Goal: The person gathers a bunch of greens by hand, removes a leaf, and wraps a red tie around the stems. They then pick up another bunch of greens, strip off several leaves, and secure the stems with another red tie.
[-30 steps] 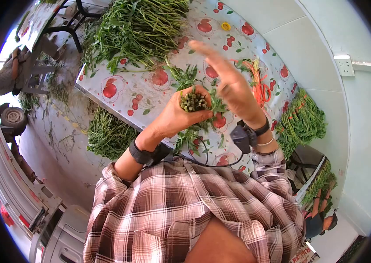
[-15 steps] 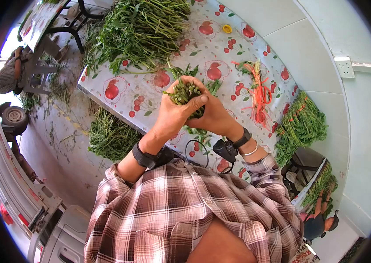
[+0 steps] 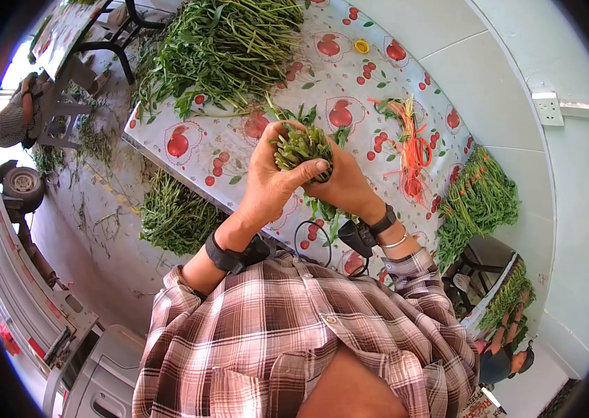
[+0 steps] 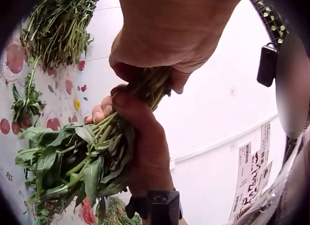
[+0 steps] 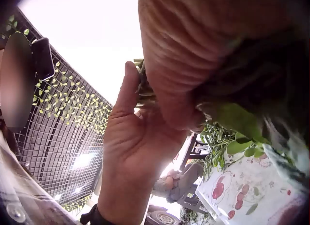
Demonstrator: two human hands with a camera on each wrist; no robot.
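Note:
Both hands hold one bundle of leafy green stems [image 3: 301, 145] over the table, its cut ends pointing up toward the head camera. My left hand [image 3: 264, 184] curls round the stem ends, its thumb lying across the front of them. Below it, my right hand [image 3: 347, 182] wraps the stems nearer the leaves. In the left wrist view the leaves [image 4: 72, 167] spread out beneath the right hand [image 4: 145, 142]. The right wrist view shows the left palm [image 5: 140, 142] against the bundle, close to the right hand.
A large heap of greens [image 3: 231, 49] lies on the fruit-patterned tablecloth [image 3: 190, 150]. Orange and red ties [image 3: 413, 157] and a yellow ring [image 3: 362, 46] are on the table too. Tied bunches [image 3: 479, 195] are piled at the right, and more greens [image 3: 176, 216] lie at the left.
The right hand, raised and apart from the bundle a second ago, has come in and grips it below the left hand. The stem ends have tilted and shifted slightly in the last half second.

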